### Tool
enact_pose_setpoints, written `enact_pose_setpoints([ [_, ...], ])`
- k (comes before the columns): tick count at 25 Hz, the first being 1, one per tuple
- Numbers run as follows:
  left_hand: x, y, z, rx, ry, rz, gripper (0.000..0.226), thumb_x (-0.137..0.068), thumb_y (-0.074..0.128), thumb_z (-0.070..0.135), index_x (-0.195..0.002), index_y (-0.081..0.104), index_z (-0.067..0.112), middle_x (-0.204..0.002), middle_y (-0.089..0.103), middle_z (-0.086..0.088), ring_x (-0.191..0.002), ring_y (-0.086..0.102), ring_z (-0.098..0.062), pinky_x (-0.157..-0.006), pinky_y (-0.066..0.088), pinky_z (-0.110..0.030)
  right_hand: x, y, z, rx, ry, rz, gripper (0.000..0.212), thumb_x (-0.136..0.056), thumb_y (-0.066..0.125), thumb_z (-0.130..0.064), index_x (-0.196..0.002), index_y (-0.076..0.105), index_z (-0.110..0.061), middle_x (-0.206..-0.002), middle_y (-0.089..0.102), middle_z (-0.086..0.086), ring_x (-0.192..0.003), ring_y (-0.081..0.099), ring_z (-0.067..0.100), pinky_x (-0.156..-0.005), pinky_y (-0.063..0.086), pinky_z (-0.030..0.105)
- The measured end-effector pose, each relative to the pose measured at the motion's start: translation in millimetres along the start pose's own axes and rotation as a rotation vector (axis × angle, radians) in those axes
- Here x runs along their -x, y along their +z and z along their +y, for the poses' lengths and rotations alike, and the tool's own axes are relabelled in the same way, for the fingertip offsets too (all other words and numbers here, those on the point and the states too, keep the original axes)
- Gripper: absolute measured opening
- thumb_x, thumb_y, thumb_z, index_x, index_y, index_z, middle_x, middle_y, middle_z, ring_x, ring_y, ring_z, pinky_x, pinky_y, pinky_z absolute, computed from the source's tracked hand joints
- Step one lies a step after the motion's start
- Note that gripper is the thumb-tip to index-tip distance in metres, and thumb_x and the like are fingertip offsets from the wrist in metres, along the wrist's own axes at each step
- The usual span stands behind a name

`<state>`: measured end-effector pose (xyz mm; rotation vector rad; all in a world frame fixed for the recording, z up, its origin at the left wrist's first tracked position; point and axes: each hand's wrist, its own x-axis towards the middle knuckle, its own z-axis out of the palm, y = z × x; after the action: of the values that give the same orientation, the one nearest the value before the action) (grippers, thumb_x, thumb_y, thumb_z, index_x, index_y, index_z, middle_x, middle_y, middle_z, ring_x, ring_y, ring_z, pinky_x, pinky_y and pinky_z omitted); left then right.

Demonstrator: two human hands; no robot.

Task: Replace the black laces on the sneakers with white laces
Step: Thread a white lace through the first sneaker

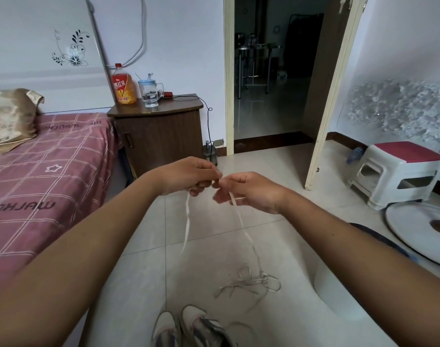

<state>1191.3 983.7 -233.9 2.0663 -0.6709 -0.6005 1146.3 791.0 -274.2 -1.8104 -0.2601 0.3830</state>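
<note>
Both my hands are raised in front of me over the tiled floor. My left hand (189, 175) and my right hand (244, 191) pinch a white lace (240, 216) between their fingertips, which nearly touch. One end of the lace hangs down from the left hand; the other strand runs from the right hand down to a tangled heap of white laces (259, 284) on the floor. Two white and grey sneakers (189, 326) stand side by side at the bottom edge, toes pointing away from me. No black laces are visible.
A bed with a pink checked cover (39, 176) is at left, a brown nightstand (159, 131) with a bottle and a jug behind it. A white and red stool (396, 171) and a fan base (419, 234) stand at right. An open doorway (271, 96) is ahead.
</note>
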Motion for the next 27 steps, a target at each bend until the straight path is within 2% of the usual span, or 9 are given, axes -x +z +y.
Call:
enact_pose_setpoints([
  [3,9,-1,-3,-0.023,-0.010,0.038,0.024,-0.095,0.050,0.023,-0.083,0.068,0.013,-0.055,0.050,0.005,-0.051,0.045,-0.009,-0.056,0.046,-0.021,-4,6,6,-0.096,-0.021,0.036,0.021,-0.084,0.064,-0.036,-0.085,0.074,-0.018,-0.069,0.061,0.004,-0.067,0.059,0.017,-0.079,0.052,0.036],
  [7,21,-13,-15,-0.006,-0.017,0.053,0.026,-0.094,0.052,0.022,-0.079,0.072,0.014,-0.058,0.054,0.003,-0.056,0.051,-0.009,-0.069,0.053,-0.023,-1,-5,5,-0.173,-0.031,0.025,0.023,-0.089,0.060,-0.031,-0.087,0.072,-0.012,-0.065,0.056,0.003,-0.065,0.056,0.016,-0.070,0.053,0.028],
  [9,24,-19,-24,0.116,-0.002,0.025,0.028,-0.094,0.050,0.017,-0.076,0.071,0.011,-0.054,0.048,0.000,-0.050,0.046,-0.010,-0.071,0.056,-0.025,4,-11,4,-0.163,-0.020,0.003,0.023,-0.090,0.058,-0.029,-0.086,0.070,-0.010,-0.065,0.056,0.004,-0.064,0.057,0.016,-0.072,0.052,0.029],
  [13,39,-47,-53,0.377,-0.085,0.171,0.031,-0.093,0.048,0.014,-0.070,0.068,0.007,-0.045,0.032,0.005,-0.039,0.031,-0.008,-0.050,0.047,-0.024,25,-38,15,-0.259,0.003,0.015,0.018,-0.085,0.059,-0.025,-0.079,0.062,-0.008,-0.061,0.048,0.004,-0.062,0.054,0.017,-0.080,0.048,0.035],
  [16,52,-67,-78,0.332,-0.274,0.328,0.019,-0.090,0.052,0.012,-0.075,0.060,0.004,-0.043,0.026,0.007,-0.036,0.022,-0.007,-0.037,0.027,-0.018,40,-66,29,-0.398,0.007,0.101,0.018,-0.081,0.059,-0.023,-0.070,0.055,-0.009,-0.057,0.042,0.003,-0.059,0.048,0.016,-0.080,0.052,0.033],
  [18,55,-71,-89,0.213,-0.408,0.391,0.008,-0.085,0.058,0.008,-0.077,0.055,0.009,-0.044,0.025,0.006,-0.036,0.019,-0.008,-0.036,0.018,-0.016,42,-78,36,-0.405,0.022,0.157,0.018,-0.080,0.059,-0.022,-0.069,0.055,-0.008,-0.056,0.041,0.004,-0.058,0.045,0.016,-0.077,0.054,0.031],
  [20,55,-76,-96,0.168,-0.459,0.403,0.010,-0.085,0.060,0.009,-0.077,0.054,0.011,-0.047,0.024,0.005,-0.036,0.016,-0.008,-0.037,0.013,-0.016,42,-87,39,-0.380,0.040,0.180,0.019,-0.080,0.060,-0.021,-0.066,0.056,-0.008,-0.055,0.040,0.005,-0.056,0.045,0.016,-0.072,0.053,0.030],
  [24,74,-89,-114,0.319,-0.408,0.423,0.021,-0.091,0.056,0.020,-0.093,0.065,0.002,-0.049,0.023,0.007,-0.038,0.016,-0.006,-0.036,0.014,-0.016,50,-111,46,-0.375,0.083,0.183,0.024,-0.083,0.055,-0.020,-0.060,0.054,-0.012,-0.052,0.039,0.002,-0.051,0.045,0.013,-0.063,0.053,0.026],
  [27,96,-94,-139,0.358,-0.390,0.470,0.022,-0.091,0.056,0.019,-0.094,0.064,-0.001,-0.050,0.022,0.006,-0.038,0.017,-0.005,-0.035,0.016,-0.015,64,-130,61,-0.437,0.116,0.254,0.026,-0.081,0.053,-0.022,-0.056,0.054,-0.017,-0.050,0.037,-0.002,-0.048,0.041,0.011,-0.058,0.053,0.025],
])
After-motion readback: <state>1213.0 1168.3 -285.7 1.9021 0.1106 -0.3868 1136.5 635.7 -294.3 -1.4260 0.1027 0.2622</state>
